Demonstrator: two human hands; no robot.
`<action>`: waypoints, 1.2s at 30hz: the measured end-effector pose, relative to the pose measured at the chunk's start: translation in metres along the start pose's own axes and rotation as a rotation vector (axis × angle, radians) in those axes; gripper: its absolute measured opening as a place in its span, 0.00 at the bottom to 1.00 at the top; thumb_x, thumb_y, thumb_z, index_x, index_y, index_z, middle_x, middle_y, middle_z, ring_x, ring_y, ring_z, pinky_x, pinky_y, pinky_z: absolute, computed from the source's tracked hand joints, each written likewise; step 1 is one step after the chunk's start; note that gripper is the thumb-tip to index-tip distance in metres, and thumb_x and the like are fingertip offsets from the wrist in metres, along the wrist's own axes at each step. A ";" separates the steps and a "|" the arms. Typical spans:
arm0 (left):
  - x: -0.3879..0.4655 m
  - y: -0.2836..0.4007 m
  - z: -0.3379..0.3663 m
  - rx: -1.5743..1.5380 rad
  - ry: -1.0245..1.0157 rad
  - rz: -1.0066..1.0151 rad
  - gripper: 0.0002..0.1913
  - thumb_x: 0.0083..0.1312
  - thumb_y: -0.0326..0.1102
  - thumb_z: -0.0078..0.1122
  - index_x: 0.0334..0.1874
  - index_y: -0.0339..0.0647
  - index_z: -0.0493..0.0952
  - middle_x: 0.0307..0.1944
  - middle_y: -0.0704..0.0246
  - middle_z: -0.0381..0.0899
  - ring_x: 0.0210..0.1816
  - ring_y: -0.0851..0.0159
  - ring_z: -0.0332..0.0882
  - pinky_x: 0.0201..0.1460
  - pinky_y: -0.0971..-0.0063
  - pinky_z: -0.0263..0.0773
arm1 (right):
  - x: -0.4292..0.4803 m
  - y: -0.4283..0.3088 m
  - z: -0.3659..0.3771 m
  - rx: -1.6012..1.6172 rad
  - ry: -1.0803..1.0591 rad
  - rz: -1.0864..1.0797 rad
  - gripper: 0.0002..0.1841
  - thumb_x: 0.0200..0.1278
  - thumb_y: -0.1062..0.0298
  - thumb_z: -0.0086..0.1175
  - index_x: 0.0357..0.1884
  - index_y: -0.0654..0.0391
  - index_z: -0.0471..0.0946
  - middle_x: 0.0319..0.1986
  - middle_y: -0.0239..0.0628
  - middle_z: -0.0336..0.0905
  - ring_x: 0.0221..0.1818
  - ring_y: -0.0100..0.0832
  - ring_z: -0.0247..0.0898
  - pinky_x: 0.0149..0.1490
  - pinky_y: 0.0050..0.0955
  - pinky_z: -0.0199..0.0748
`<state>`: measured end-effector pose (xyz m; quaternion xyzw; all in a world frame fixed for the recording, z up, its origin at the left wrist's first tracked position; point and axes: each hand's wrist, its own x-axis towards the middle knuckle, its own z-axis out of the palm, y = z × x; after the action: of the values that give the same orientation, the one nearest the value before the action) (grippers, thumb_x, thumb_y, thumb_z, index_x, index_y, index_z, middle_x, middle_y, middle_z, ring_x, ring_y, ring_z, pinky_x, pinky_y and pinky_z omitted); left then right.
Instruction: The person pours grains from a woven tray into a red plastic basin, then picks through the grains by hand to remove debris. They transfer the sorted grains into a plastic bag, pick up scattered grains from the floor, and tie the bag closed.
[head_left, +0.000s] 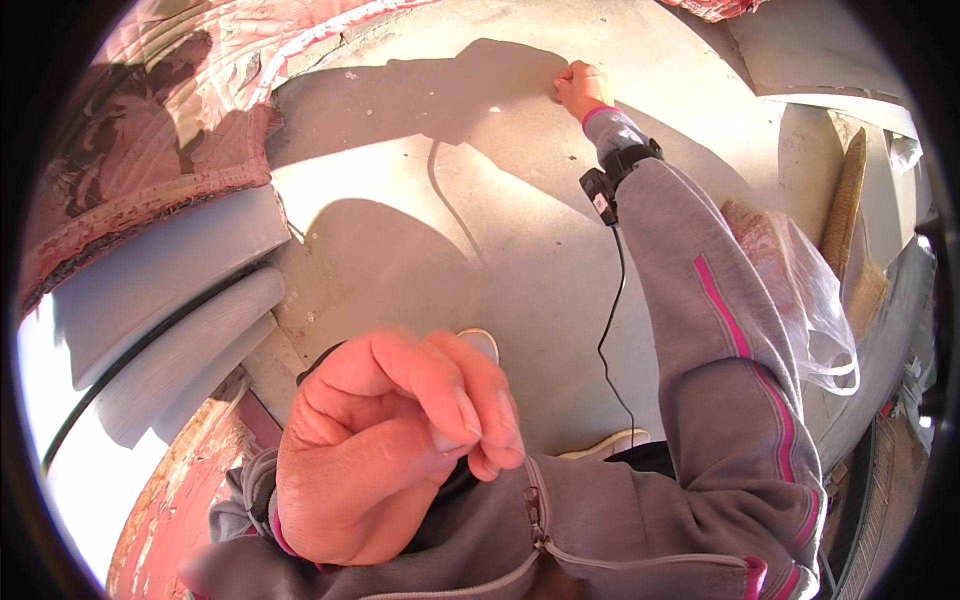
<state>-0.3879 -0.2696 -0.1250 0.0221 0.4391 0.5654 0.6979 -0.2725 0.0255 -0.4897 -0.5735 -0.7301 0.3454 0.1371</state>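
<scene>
My left hand (382, 450) is close to the camera in front of my chest. Its fingers are curled, with the thumb tip tucked against them. I see nothing between them, though something very thin could be hidden. Far ahead, at the end of my outstretched right arm, my right hand (583, 88) is closed like a loose fist over the sunlit floor (525, 300). No object shows in it; the inside of the grip faces away. A black device on a strap (600, 195) sits on my right forearm, and a thin black cable (616, 300) hangs from it.
At left, a quilted pink patterned cloth (187, 97) lies above blue-grey panels (172, 262). Worn, peeling pink wood (172, 487) is at lower left. A clear plastic bag (814, 315) stands beyond my right arm, near a tan woven piece (847, 202). My shoes (611, 444) are below me.
</scene>
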 end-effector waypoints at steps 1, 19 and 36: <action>0.000 0.000 0.000 0.001 -0.005 0.004 0.06 0.59 0.19 0.50 0.31 0.41 0.70 0.32 0.64 0.71 0.29 0.65 0.67 0.31 0.76 0.63 | -0.004 -0.005 0.001 -0.144 0.022 -0.030 0.06 0.58 0.73 0.58 0.35 0.64 0.77 0.26 0.38 0.81 0.26 0.27 0.80 0.32 0.23 0.80; -0.012 -0.037 0.036 -0.006 -0.017 -0.003 0.12 0.54 0.18 0.50 0.28 0.47 0.62 0.31 0.72 0.64 0.31 0.69 0.60 0.34 0.77 0.60 | -0.297 0.034 -0.041 0.560 -0.864 0.295 0.04 0.57 0.79 0.53 0.32 0.69 0.75 0.28 0.44 0.82 0.27 0.30 0.81 0.35 0.26 0.82; -0.027 -0.097 0.086 0.142 -0.158 0.002 0.08 0.61 0.16 0.46 0.38 0.37 0.66 0.37 0.67 0.64 0.39 0.67 0.64 0.41 0.76 0.67 | -0.398 0.091 -0.435 0.207 -0.179 0.153 0.07 0.61 0.72 0.55 0.36 0.67 0.77 0.26 0.35 0.80 0.29 0.23 0.78 0.38 0.23 0.79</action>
<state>-0.2571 -0.2861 -0.1076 0.1165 0.4215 0.5302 0.7264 0.1757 -0.1849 -0.1572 -0.5772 -0.6540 0.4780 0.1032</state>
